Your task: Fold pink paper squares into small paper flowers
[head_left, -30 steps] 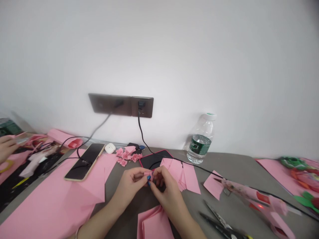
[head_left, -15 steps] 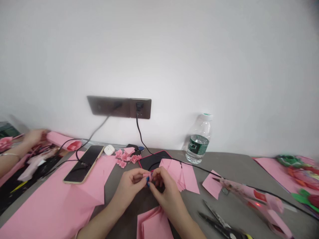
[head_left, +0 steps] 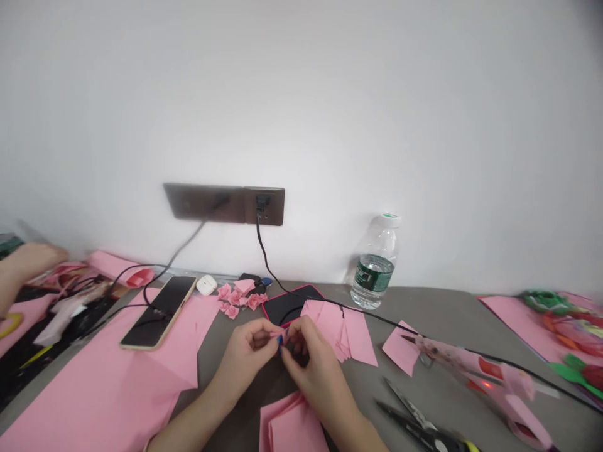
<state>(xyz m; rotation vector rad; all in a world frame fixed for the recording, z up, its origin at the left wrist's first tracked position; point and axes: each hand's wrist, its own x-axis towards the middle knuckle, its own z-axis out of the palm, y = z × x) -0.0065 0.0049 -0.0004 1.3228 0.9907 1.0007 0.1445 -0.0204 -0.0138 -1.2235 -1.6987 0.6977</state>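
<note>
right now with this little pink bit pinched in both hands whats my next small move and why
Probably tighten the fold on the small pink paper piece held between your left hand and right hand, since both hands are on it and it looks unfinished beside the folded paper flowers; your fingers hide most of it, though.

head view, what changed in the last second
A co-worker's hand at the far left reached right toward the folded pink paper, then drew partly back. The left hand and right hand stayed at the small pink paper; the phone and water bottle stayed put.
</note>
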